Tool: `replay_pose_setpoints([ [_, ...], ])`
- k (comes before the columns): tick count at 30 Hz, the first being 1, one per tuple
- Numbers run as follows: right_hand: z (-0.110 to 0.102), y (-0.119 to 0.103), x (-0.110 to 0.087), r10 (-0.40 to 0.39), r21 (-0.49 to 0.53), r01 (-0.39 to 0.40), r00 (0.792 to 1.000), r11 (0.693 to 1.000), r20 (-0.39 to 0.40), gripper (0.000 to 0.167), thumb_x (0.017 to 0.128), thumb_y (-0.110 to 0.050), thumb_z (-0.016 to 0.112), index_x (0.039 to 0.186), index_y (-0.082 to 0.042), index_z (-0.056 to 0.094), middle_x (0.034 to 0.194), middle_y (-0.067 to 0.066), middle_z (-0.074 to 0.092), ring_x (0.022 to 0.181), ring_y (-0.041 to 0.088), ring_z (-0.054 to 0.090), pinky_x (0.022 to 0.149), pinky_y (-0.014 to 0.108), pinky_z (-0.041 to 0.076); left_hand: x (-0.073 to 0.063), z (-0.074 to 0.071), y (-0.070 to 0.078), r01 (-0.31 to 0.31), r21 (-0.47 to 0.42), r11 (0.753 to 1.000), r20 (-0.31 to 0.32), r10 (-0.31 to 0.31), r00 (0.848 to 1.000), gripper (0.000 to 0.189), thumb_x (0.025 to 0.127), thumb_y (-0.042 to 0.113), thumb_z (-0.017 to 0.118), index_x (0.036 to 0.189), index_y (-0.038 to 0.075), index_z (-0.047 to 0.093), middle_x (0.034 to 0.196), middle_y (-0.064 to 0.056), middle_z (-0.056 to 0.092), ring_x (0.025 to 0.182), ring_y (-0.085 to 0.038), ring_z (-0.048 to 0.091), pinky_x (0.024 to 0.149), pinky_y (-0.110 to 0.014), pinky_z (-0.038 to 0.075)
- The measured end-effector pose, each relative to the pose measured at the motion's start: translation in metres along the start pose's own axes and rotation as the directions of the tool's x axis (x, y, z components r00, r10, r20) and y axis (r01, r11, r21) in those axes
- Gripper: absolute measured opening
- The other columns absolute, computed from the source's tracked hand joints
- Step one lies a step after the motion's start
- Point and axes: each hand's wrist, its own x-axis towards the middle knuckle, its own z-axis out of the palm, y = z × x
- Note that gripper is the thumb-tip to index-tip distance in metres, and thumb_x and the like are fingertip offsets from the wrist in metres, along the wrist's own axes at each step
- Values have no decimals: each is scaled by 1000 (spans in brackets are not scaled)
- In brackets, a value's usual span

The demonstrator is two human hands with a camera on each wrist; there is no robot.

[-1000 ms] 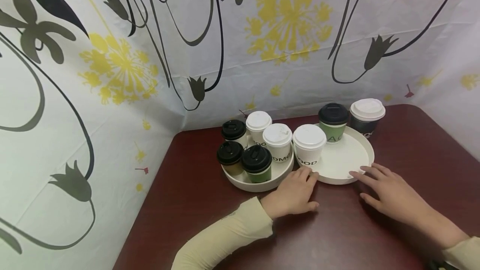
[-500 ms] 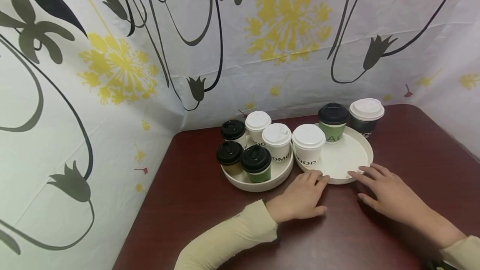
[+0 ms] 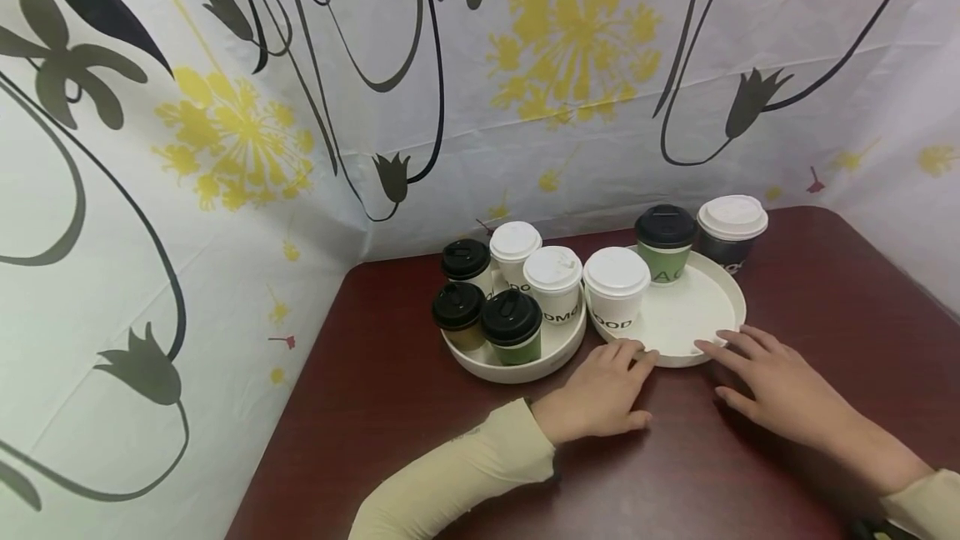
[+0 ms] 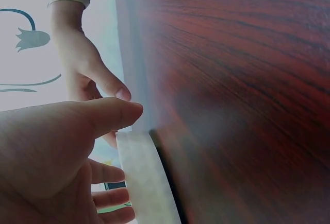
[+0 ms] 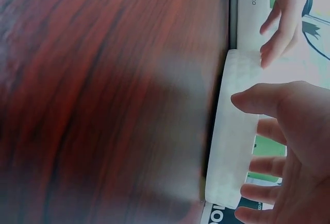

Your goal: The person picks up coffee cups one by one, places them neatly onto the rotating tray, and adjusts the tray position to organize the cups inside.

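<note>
A round white tray (image 3: 686, 323) lies on the table at the right. A white paper cup with a white lid (image 3: 617, 286) and a green cup with a black lid (image 3: 665, 244) stand on it. My left hand (image 3: 600, 394) has its fingertips at the tray's front rim, the thumb spread away. Nearer the right front of that rim is my right hand (image 3: 783, 390), fingers extended and slightly bent. In the right wrist view its fingers reach over the tray's edge (image 5: 232, 141). Neither hand grips a cup.
A second round white tray (image 3: 517, 372) at the left bears several lidded cups, such as a brown one (image 3: 461, 332). A dark cup with a white lid (image 3: 731, 236) stands just beyond the right tray. Behind the dark red table (image 3: 397, 407) hangs a flowered cloth (image 3: 465, 148).
My left hand has slid right, from beside the gap between the trays to the right tray's front rim, then stayed. The right hand and the cups look nearly unmoved.
</note>
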Motion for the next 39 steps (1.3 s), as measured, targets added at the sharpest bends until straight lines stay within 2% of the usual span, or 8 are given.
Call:
replay_pose_setpoints([
  [7,-3,5,0,22,10,-22,1000,1000,12,74,70,-26,86,137,-19,55,133,22,55,117,46,51,86,67,44,0,0,-1,0,-13,1000,5,0,1000,82,90,63,58,155,23,28,150,3,34,142,-11,32,118,-24,31],
  [12,-9,16,5,41,12,-41,999,999,-9,78,70,-23,86,139,-16,52,132,24,53,114,48,53,83,67,45,-1,1,-4,3,-21,1000,-15,-4,1000,82,89,63,59,154,24,29,150,3,36,142,-11,34,117,-25,34],
  [16,-16,30,12,74,33,-72,996,997,-40,74,72,-20,84,138,-11,53,131,27,53,112,50,53,82,68,45,-2,0,-6,2,-26,1000,-25,-3,1000,81,89,62,60,153,24,30,149,3,37,142,-12,35,115,-26,36],
  [23,-35,52,35,189,101,-180,977,979,-97,63,79,-17,77,136,-3,53,132,27,53,114,51,50,85,69,42,-2,-1,-6,5,-34,999,-13,-5,1000,81,89,61,60,154,24,30,150,2,36,142,-12,35,116,-26,36],
  [30,-49,67,61,311,132,-299,947,945,-80,61,88,-22,70,141,-3,47,140,29,44,121,52,43,84,73,39,-2,-2,-5,9,-39,999,0,-9,1000,81,89,61,60,154,24,29,151,3,36,143,-12,34,116,-26,36],
  [35,-53,80,78,351,150,-336,932,930,-92,62,91,-25,66,145,-4,44,141,30,43,123,54,40,83,74,38,-2,-2,-5,6,-40,999,-7,-6,1000,81,89,61,60,154,23,29,150,3,36,142,-12,34,116,-26,37],
  [39,-54,88,92,355,157,-338,930,928,-97,63,92,-26,64,146,-4,42,141,33,42,122,57,39,86,74,36,-2,-1,-5,6,-31,999,-12,-6,1000,81,89,61,61,154,24,29,150,3,37,142,-12,35,115,-26,37],
])
